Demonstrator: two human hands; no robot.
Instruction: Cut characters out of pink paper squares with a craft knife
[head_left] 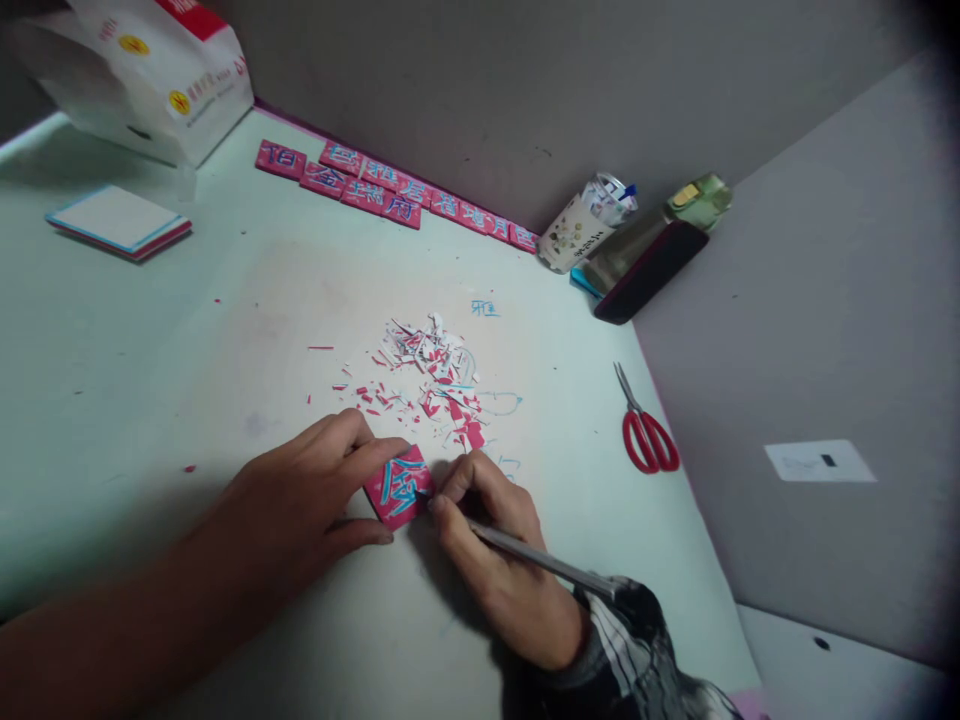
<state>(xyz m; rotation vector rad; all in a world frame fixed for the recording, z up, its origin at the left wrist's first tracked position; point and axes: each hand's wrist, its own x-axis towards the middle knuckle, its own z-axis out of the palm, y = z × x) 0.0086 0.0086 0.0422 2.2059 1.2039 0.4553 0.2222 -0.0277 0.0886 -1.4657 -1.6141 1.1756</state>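
My left hand (315,490) pins a small red square tile (409,513) to the table between thumb and fingers. On the tile's face is a raised blue-and-white character. My right hand (495,560) grips a slim grey craft knife (547,562) like a pen. Its dark tip meets the tile's right side, close to the character's strokes; whether it is cutting in I cannot tell. Just beyond the tile lies a loose heap of red and white shavings (427,350), with smaller bits scattered to the left.
Red-handled scissors (649,440) lie at the right edge. Along the back wall run several red character tiles (364,190). A can of pens (574,235), a green bottle (694,205) and a dark case (649,275) occupy the far corner. Stacked sheets (116,220) and a paper bag (187,90) are left.
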